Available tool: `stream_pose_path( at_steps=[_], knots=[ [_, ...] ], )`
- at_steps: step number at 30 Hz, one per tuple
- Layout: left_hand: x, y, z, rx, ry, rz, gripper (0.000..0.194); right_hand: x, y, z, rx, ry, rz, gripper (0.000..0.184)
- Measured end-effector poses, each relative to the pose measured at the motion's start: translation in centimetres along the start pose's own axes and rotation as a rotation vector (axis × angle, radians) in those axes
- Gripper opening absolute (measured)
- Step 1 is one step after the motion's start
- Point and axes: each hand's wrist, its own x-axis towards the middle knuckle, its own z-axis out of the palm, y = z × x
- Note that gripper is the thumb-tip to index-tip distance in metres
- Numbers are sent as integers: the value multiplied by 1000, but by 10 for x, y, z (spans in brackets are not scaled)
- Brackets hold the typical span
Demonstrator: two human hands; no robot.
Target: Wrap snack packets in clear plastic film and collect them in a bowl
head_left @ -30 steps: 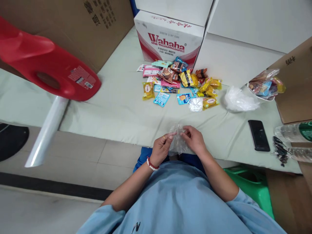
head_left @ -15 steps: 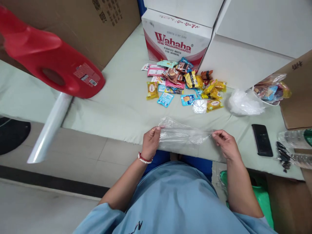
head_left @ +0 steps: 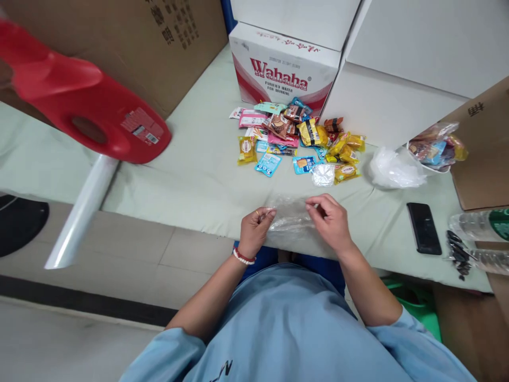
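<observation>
A clear plastic bag [head_left: 290, 220] is stretched between my two hands at the front edge of the cloth-covered table. My left hand [head_left: 255, 229] pinches its left side between thumb and fingers; a ring and a red-and-white bracelet show on that side. My right hand [head_left: 331, 220] is closed at the bag's right side, thumb and forefinger together on the thin film. Beyond the bag lies a pile of wrapped snacks [head_left: 282, 127], in yellow, blue, pink and brown packets. A silver foil packet [head_left: 323, 174] is the closest of these to my right hand.
A crumpled white plastic bag [head_left: 395, 168] sits beside a white container [head_left: 437, 168] full of packets. A black phone [head_left: 423, 228] and plastic bottles [head_left: 473, 223] lie right. A red jug [head_left: 119, 127], a plastic film roll [head_left: 81, 212] and a Wahaha carton [head_left: 278, 69] stand around.
My hands moved apart, stretching the clear plastic bag wide. Since then my right hand has come back left, nearer my left hand, with the bag still between them.
</observation>
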Motion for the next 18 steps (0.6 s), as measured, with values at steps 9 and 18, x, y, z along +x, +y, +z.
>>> stream_pose_path(
  at_steps=[9, 18],
  knots=[
    [-10, 13, -1, 6, -48, -11, 37, 42, 3, 44, 197, -264, -3, 24],
    [-8, 10, -9, -85, -41, -41, 47, 39, 10, 48, 212, -173, -51, 9]
  ],
)
